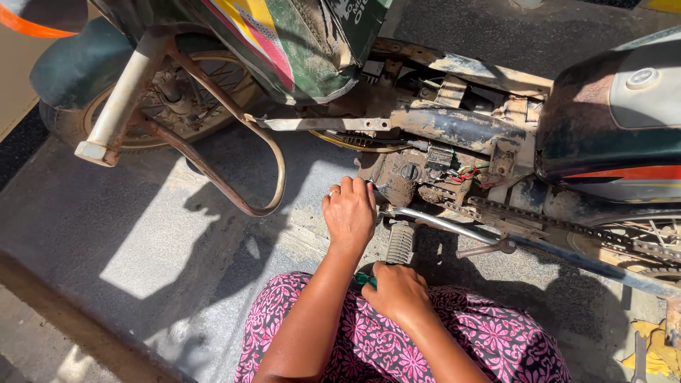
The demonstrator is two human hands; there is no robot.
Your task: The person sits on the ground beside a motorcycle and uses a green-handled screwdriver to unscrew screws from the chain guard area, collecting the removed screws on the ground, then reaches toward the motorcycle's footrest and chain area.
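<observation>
A sunlit grey concrete floor (163, 234), patched with hard shadow, carries an old rust-stained motorcycle whose side covers are off, seen from straight above. At the middle of it sits the grimy, mud-caked engine block (401, 177), and the left hand (349, 213) lies against its near side, a ring on one finger, the fingers (355, 188) curled narrow and pressed together at the casing; whether they pinch some small part there cannot be told, since the knuckles hide the tips. The right hand (397, 287) rests lower, just over the lap, closed around a small green-handled tool (364, 279) of which only the end shows, seemingly kept back and ready while the other hand feels at the engine. Between the two hands the ribbed grey rubber footpeg (400, 242) juts toward the person, and the bent chrome lever (443, 223) runs off to the right from it, both crowding the reach to the block. Red and green wires (464, 174) hang loose beside the block, and a greasy drive chain (539, 218) trails away to the rear wheel. A curved rusty crash-guard tube (241, 177) loops on the left before the spoked front wheel (170, 92). The pink flower-patterned cloth (489, 340) over the person's knees fills the bottom edge.
</observation>
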